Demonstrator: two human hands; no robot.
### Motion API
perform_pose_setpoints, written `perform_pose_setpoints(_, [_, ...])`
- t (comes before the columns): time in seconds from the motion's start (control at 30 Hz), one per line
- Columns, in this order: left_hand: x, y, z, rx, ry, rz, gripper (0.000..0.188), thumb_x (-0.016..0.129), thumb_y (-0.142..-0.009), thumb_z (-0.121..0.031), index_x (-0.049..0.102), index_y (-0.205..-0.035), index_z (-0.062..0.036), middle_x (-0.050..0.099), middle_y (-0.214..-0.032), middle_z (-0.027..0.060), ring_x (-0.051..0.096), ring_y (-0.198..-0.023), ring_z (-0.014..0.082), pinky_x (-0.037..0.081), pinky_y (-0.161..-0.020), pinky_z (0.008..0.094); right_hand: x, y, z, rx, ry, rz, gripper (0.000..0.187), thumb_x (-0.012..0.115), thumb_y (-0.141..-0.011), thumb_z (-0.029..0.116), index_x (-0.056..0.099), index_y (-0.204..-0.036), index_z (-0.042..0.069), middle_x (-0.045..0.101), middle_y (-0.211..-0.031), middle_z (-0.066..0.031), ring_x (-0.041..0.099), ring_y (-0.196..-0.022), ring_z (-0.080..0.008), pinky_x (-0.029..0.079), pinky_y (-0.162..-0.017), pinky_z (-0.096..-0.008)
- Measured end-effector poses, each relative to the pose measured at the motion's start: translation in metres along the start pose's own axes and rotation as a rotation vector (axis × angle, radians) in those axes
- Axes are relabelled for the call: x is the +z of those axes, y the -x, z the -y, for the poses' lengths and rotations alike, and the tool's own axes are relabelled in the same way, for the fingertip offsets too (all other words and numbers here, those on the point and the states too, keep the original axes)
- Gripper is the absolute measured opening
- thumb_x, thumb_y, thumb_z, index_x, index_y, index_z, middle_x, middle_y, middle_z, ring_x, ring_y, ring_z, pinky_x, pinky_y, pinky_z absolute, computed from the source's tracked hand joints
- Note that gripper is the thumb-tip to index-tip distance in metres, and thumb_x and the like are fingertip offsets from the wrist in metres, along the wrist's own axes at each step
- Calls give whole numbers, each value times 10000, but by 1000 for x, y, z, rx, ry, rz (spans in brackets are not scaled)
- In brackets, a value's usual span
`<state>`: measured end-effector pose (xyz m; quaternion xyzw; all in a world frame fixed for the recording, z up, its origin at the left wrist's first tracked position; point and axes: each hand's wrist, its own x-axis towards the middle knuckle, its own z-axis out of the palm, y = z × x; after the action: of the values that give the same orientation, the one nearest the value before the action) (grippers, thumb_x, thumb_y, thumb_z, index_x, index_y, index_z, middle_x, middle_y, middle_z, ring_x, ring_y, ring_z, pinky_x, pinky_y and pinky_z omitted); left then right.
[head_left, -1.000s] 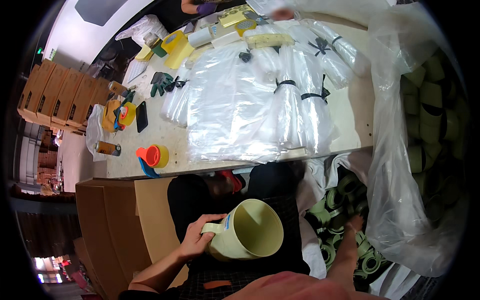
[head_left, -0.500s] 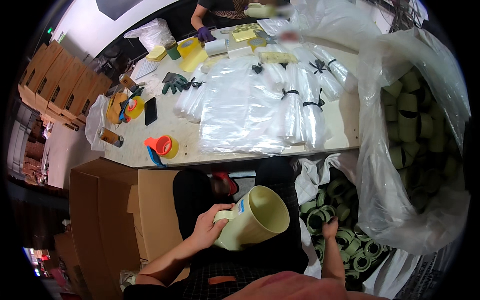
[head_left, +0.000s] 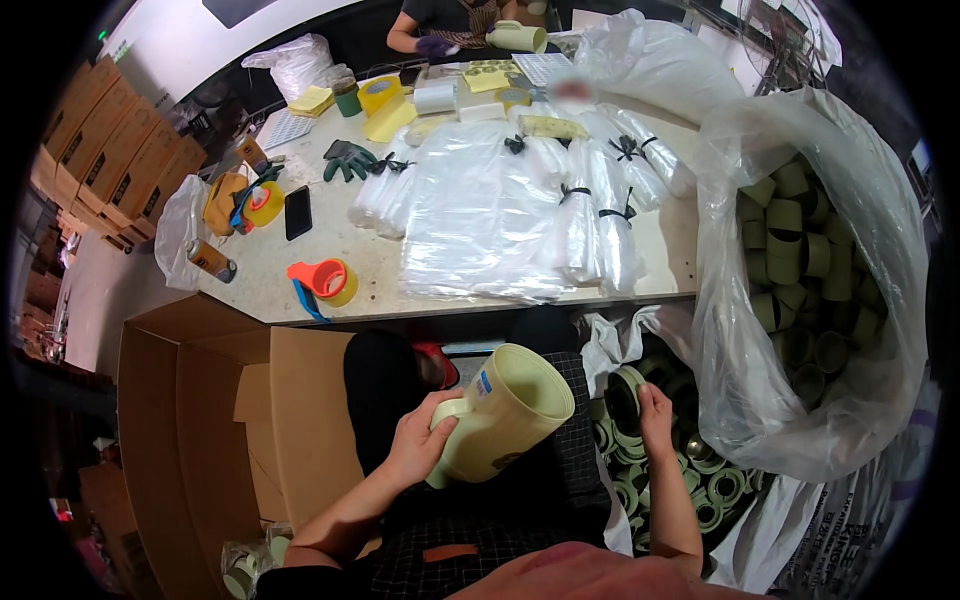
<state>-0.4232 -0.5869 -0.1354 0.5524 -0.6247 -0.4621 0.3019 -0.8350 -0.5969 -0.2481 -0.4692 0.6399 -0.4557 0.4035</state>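
Observation:
My left hand [head_left: 418, 438] is closed round the handle of a pale green pitcher [head_left: 505, 432], held tilted over my lap with its wide mouth up and to the right. A small blue-and-white label sticks to it near the handle. At my right, my right hand [head_left: 656, 418] grips a round green lid [head_left: 625, 402] by its edge, a little apart from the pitcher. Below that hand, several similar green ring-shaped lids [head_left: 722, 487] lie heaped in a white sack [head_left: 612, 345].
An open cardboard box [head_left: 215, 430] stands at my left with bagged pitchers at its bottom. Clear plastic bags [head_left: 480, 215], a tape dispenser [head_left: 335, 280] and a phone [head_left: 298, 213] lie on the table. A plastic sack [head_left: 725, 400] of green cylindrical parts stands right. Across, a co-worker holds a pitcher [head_left: 517, 37].
My right hand has risen from the heap with a lid in it. The pitcher in my left hand has shifted slightly up. The co-worker's gloved hand has moved right.

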Motion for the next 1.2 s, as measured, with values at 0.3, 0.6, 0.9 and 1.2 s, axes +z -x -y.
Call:
perform_pose_setpoints(0.3, [-7, 7, 6, 98, 31, 37, 425, 532, -1004, -264, 530, -1378, -63, 651, -1271, 179, 657, -1148, 339, 511, -960, 378, 74, -10, 149, -581, 127, 176, 420, 715, -844, 163, 635, -1217, -12, 603, -938, -136, 586, -880, -283, 470, -830, -350])
perform_pose_setpoints(0.6, [-12, 11, 12, 126, 55, 49, 471, 542, -1005, -346, 526, -1381, -63, 609, -1359, 160, 614, -1221, 356, 486, -1010, 384, 101, 8, 173, -801, 198, 507, 520, 768, -812, 245, 643, -1255, 2, 590, -937, -138, 564, -871, -312, 461, -790, -396])
perform_pose_setpoints(0.9, [-10, 10, 16, 140, 149, 41, 420, 585, -938, -27, 540, -1356, -33, 584, -1402, 168, 608, -1239, 291, 470, -1025, 357, 102, 12, 160, -748, 188, 547, 547, 763, -822, 337, 654, -1258, 25, 578, -914, -114, 549, -831, -294, 455, -734, -394])
perform_pose_setpoints(1.2, [-1, 18, 18, 156, 131, -20, 396, 595, -948, -89, 539, -1335, -24, 588, -1371, 204, 586, -1264, 349, 479, -1022, 373, 102, 21, 177, -771, 287, 531, 506, 682, -901, 354, 628, -1268, 10, 565, -910, -139, 543, -839, -325, 460, -753, -417])
